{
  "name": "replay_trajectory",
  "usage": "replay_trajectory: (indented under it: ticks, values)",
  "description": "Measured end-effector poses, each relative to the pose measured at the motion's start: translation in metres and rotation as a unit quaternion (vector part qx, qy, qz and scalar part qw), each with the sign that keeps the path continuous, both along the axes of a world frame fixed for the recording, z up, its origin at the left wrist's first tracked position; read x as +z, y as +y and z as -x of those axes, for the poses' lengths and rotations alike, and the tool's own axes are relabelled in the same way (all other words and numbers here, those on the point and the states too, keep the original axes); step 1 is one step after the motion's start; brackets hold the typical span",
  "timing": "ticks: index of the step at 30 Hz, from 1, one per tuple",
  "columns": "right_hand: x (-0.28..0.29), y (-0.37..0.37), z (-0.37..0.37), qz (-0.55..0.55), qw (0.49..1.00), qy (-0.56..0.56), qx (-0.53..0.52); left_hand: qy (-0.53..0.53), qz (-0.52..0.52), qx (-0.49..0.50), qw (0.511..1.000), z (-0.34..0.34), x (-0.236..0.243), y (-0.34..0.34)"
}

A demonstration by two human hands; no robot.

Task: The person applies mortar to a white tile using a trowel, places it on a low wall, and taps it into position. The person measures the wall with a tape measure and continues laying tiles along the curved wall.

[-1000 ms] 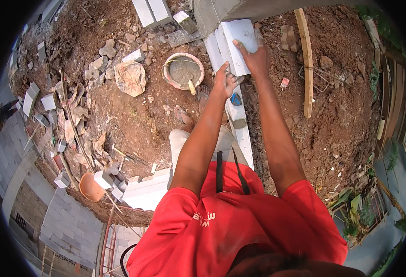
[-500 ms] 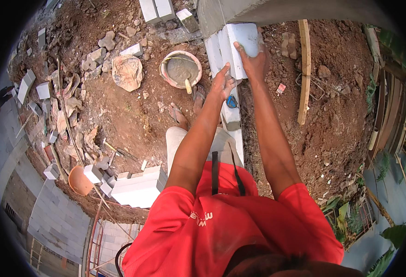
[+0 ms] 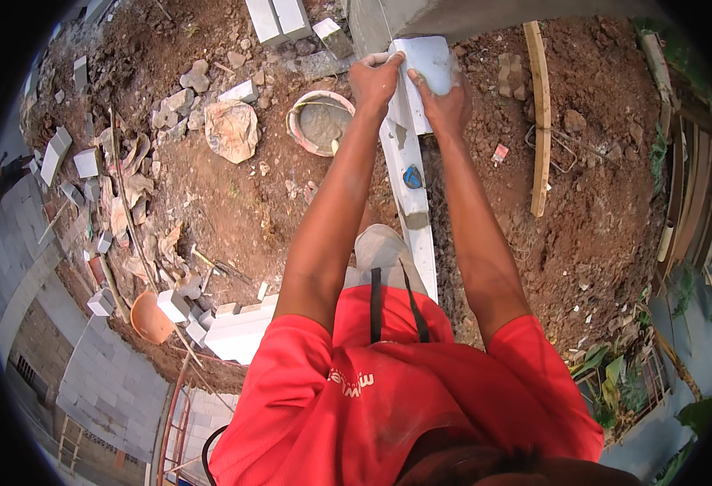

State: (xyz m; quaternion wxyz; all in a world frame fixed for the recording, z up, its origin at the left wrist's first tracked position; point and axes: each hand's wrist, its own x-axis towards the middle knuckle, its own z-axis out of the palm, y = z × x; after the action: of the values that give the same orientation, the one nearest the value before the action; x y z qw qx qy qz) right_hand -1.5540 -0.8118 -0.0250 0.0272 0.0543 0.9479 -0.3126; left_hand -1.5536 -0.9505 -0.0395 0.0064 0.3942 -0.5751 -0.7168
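Note:
My right hand (image 3: 443, 101) grips a white block (image 3: 425, 65) standing on the narrow white block course (image 3: 396, 150), against the grey concrete face (image 3: 368, 24). My left hand (image 3: 374, 79) is closed at the block's upper-left edge, with fingertips pinched where a thin line runs; what exactly they hold is unclear. A small blue item (image 3: 412, 177) lies on the course below my hands. A bucket of grey mortar (image 3: 320, 122) with a pale handle sits left of the course.
Loose white blocks (image 3: 279, 16), a crumpled sack (image 3: 231, 130), rubble and tools lie on the dirt to the left. An orange basin (image 3: 147, 316) is lower left. A timber (image 3: 538, 113) and bent rebar (image 3: 550, 150) lie right, with planks (image 3: 692, 219) at the far edge.
My left hand has moved up from the course to the block's upper-left edge and closed its fingers there. My right hand stays on the block.

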Motion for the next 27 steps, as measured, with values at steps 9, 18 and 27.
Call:
replay_trajectory:
  ticks: [9,18,27]
  values:
    - [-0.001,0.0,0.0,0.01,1.0,0.005,0.005,-0.005,0.062,-0.046,0.997,-0.003,0.005,-0.008]
    - [0.001,0.003,0.002,0.006,1.0,0.003,0.019,-0.007,0.118,-0.151,0.982,-0.081,0.019,0.02]
    - [-0.002,0.003,0.001,-0.012,1.0,0.007,0.02,-0.029,0.136,-0.283,0.949,-0.21,0.041,0.075]
